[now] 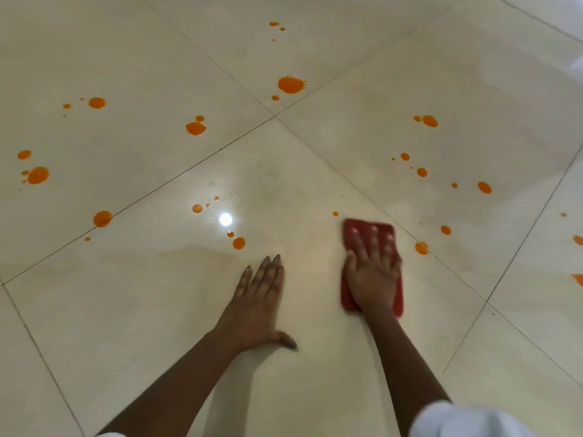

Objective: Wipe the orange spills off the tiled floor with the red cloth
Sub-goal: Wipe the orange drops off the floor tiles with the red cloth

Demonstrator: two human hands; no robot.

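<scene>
Mid-wipe: right hand [372, 272] flat, fingers spread, pressing red cloth [369, 230] on tiled floor [315, 357]; left hand [258, 304] flat, bracing. Next: push right toward nearest orange spill [421, 248].

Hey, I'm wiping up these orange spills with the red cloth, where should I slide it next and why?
Probably slide the red cloth a little to the right, over the orange spot on the grout line. It looks like the nearest sizeable spill, just beside the cloth, and your right hand lies flat on the cloth while your left hand braces on the floor.
</scene>
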